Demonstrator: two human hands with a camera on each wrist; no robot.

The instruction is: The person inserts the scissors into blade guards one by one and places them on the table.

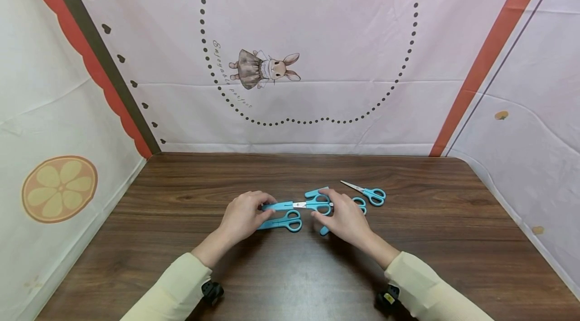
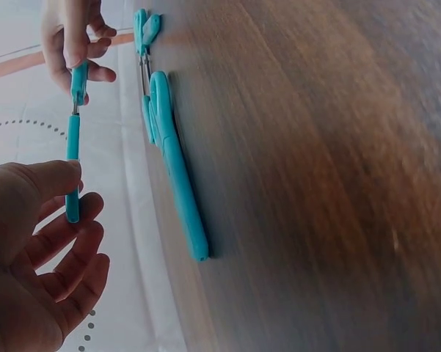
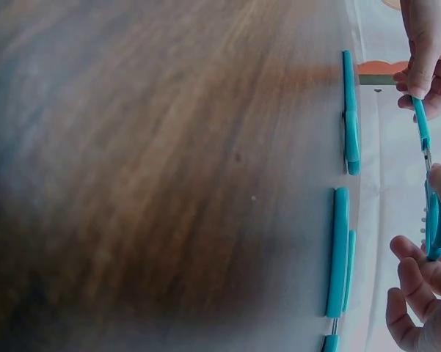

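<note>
Above the wood-grain desk (image 1: 290,281), the left grip (image 1: 244,214) pinches the blade cover (image 1: 281,206) and the right grip (image 1: 348,216) clamps the handles (image 1: 312,204) of turquoise scissors (image 1: 299,205). They look light, stiff and rather smooth, best held by handles and blade cover.

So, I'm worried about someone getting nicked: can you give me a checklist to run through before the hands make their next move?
1. Left hand on the blade cover: ok, thumb and fingers pinch it.
2. Right hand on the handles of the same scissors: ok.
3. Cover fully over the blades: not ok, bare metal shows between cover and handles.
4. Held pair raised off the table: ok, both wrist views show it lifted.
5. Scissors farthest right covered: not ok, their blades are bare.
6. Cover going on or coming off: cannot tell.
</note>
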